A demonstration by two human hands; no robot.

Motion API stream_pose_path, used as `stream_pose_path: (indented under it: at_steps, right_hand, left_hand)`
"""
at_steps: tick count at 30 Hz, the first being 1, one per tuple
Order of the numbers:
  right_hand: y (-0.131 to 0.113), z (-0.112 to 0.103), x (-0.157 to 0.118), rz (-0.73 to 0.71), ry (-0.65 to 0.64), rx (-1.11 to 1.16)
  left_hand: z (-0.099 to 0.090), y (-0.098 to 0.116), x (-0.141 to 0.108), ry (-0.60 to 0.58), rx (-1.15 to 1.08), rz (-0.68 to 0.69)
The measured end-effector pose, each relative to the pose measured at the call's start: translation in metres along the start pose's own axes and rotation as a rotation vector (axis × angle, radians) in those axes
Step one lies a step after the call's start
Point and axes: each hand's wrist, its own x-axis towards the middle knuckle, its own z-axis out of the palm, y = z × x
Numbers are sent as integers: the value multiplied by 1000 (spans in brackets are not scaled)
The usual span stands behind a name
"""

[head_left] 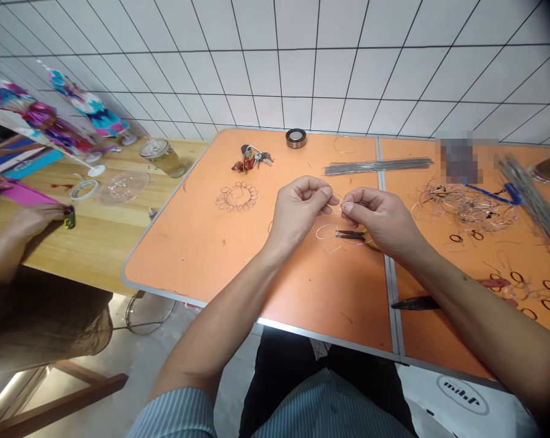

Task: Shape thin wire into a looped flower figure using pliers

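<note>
Above the orange table [302, 292], my left hand [301, 207] and my right hand [379, 216] meet closely. Both pinch a thin wire [339, 207], whose loops hang down between and below the fingers. Under my right hand lie pliers [352, 235] with dark jaws and yellowish handles, partly hidden by that hand. Left of my hands, a ring of looped wire [237, 196] rests on the tabletop. A bundle of straight wires [378, 165] lies beyond my right hand. My fingertips cover the exact point where the wire is gripped.
A roll of tape [295, 139] and keys [255, 158] sit toward the back. Tangled wire [471, 204], small dark rings [549, 286] and a dark pointed tool [414, 303] are on the right. At the wooden table [174, 201] on the left, another person's hand [40, 220] holds pink material.
</note>
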Motion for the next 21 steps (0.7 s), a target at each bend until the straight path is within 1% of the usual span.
stream_pose_path:
  at_steps: [4,6,21]
  right_hand:
    - [9,-3,1,70,-88,100]
    - [13,-4,1,100,-112,134]
    - [14,0,3,132,-92,172]
  left_hand:
    - [3,1,-2,56,58,63]
    - [4,1,-4,71,84,76]
    - [6,1,-7,80,119,156]
